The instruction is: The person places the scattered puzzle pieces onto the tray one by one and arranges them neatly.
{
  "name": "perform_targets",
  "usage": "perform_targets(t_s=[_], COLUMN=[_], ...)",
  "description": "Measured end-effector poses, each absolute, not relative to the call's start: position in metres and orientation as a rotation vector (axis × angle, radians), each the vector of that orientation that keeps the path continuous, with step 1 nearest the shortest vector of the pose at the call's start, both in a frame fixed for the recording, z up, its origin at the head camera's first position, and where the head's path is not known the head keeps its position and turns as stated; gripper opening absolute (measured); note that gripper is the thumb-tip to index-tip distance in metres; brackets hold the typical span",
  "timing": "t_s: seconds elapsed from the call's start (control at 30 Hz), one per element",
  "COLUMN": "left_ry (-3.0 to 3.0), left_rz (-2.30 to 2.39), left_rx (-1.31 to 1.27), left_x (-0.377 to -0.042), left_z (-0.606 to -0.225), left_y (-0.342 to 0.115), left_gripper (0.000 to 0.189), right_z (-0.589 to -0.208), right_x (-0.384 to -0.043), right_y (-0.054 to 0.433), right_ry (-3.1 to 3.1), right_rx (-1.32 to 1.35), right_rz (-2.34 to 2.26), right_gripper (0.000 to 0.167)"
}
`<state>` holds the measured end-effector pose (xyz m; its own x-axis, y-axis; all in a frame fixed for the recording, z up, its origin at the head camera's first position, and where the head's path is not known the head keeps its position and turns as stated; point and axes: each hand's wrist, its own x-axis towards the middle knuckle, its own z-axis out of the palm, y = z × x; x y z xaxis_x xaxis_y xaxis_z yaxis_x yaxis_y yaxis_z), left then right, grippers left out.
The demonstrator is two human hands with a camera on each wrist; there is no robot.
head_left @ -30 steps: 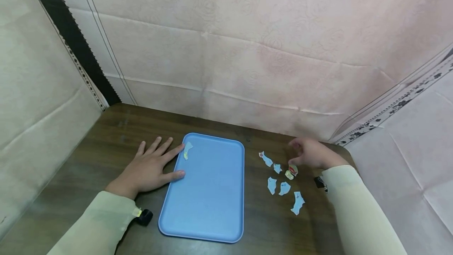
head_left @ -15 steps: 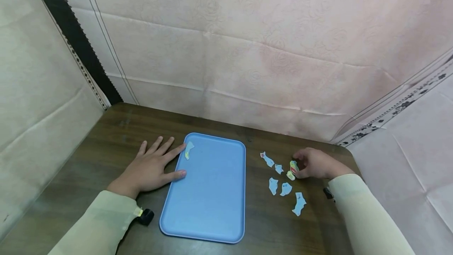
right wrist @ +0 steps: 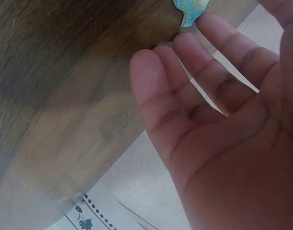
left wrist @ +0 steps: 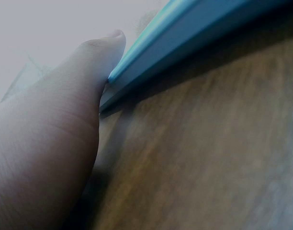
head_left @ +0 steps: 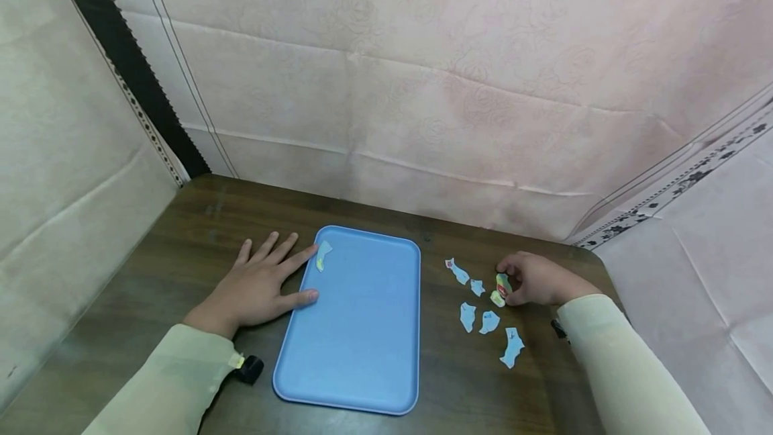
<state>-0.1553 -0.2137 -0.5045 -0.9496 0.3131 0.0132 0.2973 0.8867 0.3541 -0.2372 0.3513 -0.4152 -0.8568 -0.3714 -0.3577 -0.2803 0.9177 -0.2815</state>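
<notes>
My left hand (head_left: pixel 256 287) lies flat with fingers spread on the table, its thumb and index fingertips over the left rim of the blue tray (head_left: pixel 350 341). In the left wrist view the thumb (left wrist: pixel 89 67) reaches the tray's edge. A pale blue and yellow puzzle piece (head_left: pixel 323 256) lies inside the tray's upper left corner. To the right of the tray, my right hand (head_left: pixel 540 279) pinches a colourful yellow, green and red puzzle piece (head_left: pixel 502 283) by its edge. In the right wrist view an index fingertip meets the puzzle piece (right wrist: pixel 192 10); the thumb tip is out of frame.
A small yellowish piece (head_left: pixel 497 299) lies just below the held one. Several light blue irregular pieces (head_left: pixel 468 317) are scattered on the dark wooden table (head_left: pixel 465 381), including a longer one (head_left: pixel 512 348). Pale cloth walls (head_left: pixel 386 86) enclose the table's back and sides.
My right hand has come lower and slightly nearer, and the piece at its fingertips now shows its colourful face. My left hand and the tray have stayed put.
</notes>
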Motion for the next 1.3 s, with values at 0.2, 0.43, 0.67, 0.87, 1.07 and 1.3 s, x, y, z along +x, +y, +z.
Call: perform_targets(t_s=[0.2,0.43,0.67,0.87,1.07,1.3], left_ry=[3.009,3.011,3.006,3.001,3.000,2.996], left_rz=[0.545,0.536,0.546,0.546,0.546,0.550], left_rx=[0.488,0.490,0.491,0.488,0.482,0.479], left_x=[-0.1562,-0.1568,-0.1562,-0.1562,-0.1554,-0.1546], left_z=[-0.5037,-0.5029,-0.5021,-0.5020,-0.5015,-0.5014], left_y=[-0.2137,-0.2141,-0.2149,-0.2147,-0.2133,-0.2126], left_gripper=[0.097,0.098,0.098,0.098,0.098,0.099], right_z=[-0.4164,-0.4173,-0.4188,-0.4210,-0.4245,-0.4220], right_x=[-0.2396,-0.2400,-0.2383,-0.2379,-0.2383,-0.2379], right_y=[0.3507,0.3496,0.3492,0.3491,0.3508,0.3517], right_ry=[2.666,2.661,2.653,2.649,2.634,2.639], right_rx=[-0.472,-0.464,-0.478,-0.467,-0.421,-0.428], right_rz=[-0.287,-0.299,-0.322,-0.327,-0.334,-0.354], right_gripper=[0.056,0.052,0.047,0.044,0.045,0.053])
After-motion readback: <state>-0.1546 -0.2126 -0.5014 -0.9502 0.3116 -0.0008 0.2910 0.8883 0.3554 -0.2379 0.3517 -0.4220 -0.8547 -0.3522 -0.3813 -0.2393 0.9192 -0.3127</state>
